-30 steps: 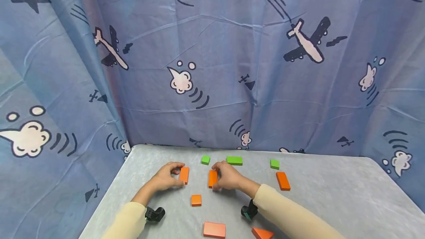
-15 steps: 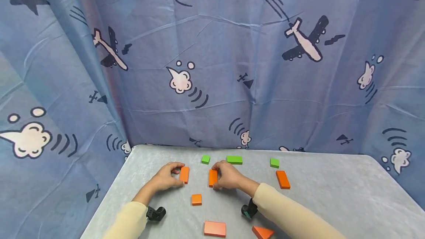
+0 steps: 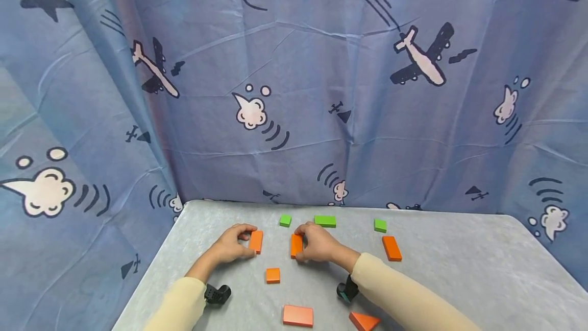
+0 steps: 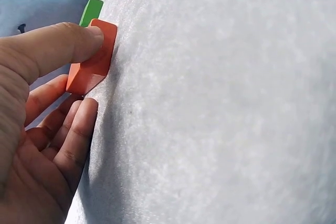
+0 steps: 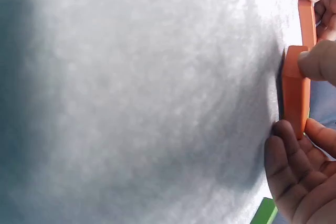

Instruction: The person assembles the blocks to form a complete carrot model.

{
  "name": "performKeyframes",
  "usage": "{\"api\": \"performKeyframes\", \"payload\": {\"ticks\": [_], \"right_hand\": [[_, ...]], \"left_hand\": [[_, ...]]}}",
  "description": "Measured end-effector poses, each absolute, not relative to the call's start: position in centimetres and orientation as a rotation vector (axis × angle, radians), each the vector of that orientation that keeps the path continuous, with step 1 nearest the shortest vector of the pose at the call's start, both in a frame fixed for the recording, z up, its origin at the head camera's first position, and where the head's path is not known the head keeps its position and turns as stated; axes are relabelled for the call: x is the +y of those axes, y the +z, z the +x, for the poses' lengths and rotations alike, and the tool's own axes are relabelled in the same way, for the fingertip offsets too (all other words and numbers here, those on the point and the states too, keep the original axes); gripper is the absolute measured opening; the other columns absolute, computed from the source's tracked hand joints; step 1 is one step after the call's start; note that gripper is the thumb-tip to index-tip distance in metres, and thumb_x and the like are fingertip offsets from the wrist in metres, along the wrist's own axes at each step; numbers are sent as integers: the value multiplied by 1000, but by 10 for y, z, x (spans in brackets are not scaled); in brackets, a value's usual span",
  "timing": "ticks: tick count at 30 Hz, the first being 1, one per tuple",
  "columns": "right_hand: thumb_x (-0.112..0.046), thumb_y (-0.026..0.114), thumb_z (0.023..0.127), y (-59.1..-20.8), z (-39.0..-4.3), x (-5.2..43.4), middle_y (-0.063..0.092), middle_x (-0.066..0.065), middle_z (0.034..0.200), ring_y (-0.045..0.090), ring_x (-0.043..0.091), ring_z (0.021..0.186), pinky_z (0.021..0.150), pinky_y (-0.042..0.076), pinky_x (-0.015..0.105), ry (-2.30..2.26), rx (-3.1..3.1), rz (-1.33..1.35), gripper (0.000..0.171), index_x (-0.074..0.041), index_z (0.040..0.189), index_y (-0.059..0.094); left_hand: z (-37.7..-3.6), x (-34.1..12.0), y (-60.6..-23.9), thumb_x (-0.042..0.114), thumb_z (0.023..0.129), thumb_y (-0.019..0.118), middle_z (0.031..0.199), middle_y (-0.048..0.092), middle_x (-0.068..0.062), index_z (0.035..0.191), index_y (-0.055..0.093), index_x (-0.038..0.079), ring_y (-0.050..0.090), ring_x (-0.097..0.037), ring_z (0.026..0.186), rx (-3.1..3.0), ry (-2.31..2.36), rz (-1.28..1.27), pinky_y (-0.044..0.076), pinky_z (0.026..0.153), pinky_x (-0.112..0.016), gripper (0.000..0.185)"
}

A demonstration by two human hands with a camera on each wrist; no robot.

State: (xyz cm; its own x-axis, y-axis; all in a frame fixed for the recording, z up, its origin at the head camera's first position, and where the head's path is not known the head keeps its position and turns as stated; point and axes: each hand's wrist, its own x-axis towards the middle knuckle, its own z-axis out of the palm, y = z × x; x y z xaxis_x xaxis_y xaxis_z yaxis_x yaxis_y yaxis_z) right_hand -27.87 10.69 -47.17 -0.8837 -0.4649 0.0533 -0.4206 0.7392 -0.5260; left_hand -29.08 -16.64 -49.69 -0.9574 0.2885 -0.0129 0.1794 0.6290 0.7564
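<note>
Head view. Our left hand (image 3: 231, 245) is pinching the left orange block (image 3: 255, 241) by its two ends, thumb near, fingers far; the block is standing on its long edge on the table (image 3: 459, 269), touching our fingertips. Our right hand (image 3: 319, 244) is gripping the right orange block (image 3: 296, 245) the same way, also set on edge. Compared with a second ago, both hands and both blocks are sitting in nearly the same spots; we are judging that the grips are settled and nothing is lifted yet. Between the two hands, towards our body, a small orange square (image 3: 273, 275) is lying flat. Beyond the fingertips: a small green cube (image 3: 285, 220) and a green bar (image 3: 325, 221). Further to the right of the right hand: another green cube (image 3: 380, 226) and a flat orange bar (image 3: 392, 248). Close to our sleeves: an orange slab (image 3: 298, 315) and an orange triangle (image 3: 364, 322). Nothing is lying between the two held blocks.

Left wrist view. The thumb (image 4: 58, 45) is pressing the end of the left orange block (image 4: 92, 69), the fingers curling beneath it; a green piece is showing just past it.

Right wrist view. The right orange block (image 5: 295, 90) is being clamped between thumb and fingers, the other block just beyond.
</note>
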Motion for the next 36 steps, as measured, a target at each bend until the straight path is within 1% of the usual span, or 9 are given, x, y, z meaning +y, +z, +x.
{"api": "performKeyframes", "payload": {"ticks": [4, 6, 13, 17, 23, 30, 36], "right_hand": [[-20, 85, 64, -468, -278, 113, 66, 10, 107, 59, 20, 93, 86, 51, 37, -823, 2852, -724, 53, 0, 110, 66], [-19, 85, 65, -467, -277, 118, 66, 10, 107, 59, 20, 94, 86, 50, 38, -822, 2850, -707, 52, 0, 110, 66], [-16, 85, 64, -466, -273, 135, 64, 11, 105, 56, 19, 88, 79, 50, 36, -856, 2818, -655, 51, 1, 108, 66], [-17, 85, 64, -467, -272, 140, 64, 11, 107, 55, 18, 88, 79, 49, 35, -849, 2813, -632, 52, 1, 109, 66], [-17, 86, 64, -467, -273, 145, 64, 11, 108, 55, 17, 89, 80, 49, 36, -822, 2822, -625, 52, 0, 110, 67], [-17, 86, 63, -468, -273, 148, 65, 9, 108, 56, 17, 91, 84, 50, 38, -827, 2826, -635, 54, 0, 110, 66], [-18, 87, 63, -469, -273, 147, 64, 9, 106, 54, 16, 89, 80, 49, 35, -805, 2836, -653, 55, -1, 110, 66]], "left_hand": [[-292, -165, -497, 10, 66, 84, 113, 59, -5, 123, 63, 12, 55, -17, 97, 2713, 1226, 396, 46, 81, -32, 61], [-293, -165, -497, 11, 66, 84, 114, 59, -5, 123, 63, 12, 55, -17, 98, 2711, 1215, 396, 46, 81, -32, 61], [-292, -164, -497, 9, 65, 85, 110, 60, -4, 121, 63, 11, 55, -16, 96, 2717, 1245, 369, 46, 80, -31, 61], [-291, -163, -497, 10, 65, 85, 112, 61, -4, 120, 63, 11, 56, -16, 96, 2730, 1243, 382, 47, 80, -31, 59], [-288, -157, -490, 13, 67, 85, 116, 61, -5, 121, 63, 11, 57, -16, 96, 2746, 1213, 451, 48, 80, -31, 58], [-286, -138, -480, 17, 69, 84, 118, 60, -6, 123, 62, 10, 56, -17, 96, 2721, 1195, 564, 47, 79, -32, 59], [-284, -121, -479, 19, 70, 84, 121, 60, -7, 123, 62, 10, 57, -18, 96, 2702, 1175, 612, 47, 79, -32, 58]]}}
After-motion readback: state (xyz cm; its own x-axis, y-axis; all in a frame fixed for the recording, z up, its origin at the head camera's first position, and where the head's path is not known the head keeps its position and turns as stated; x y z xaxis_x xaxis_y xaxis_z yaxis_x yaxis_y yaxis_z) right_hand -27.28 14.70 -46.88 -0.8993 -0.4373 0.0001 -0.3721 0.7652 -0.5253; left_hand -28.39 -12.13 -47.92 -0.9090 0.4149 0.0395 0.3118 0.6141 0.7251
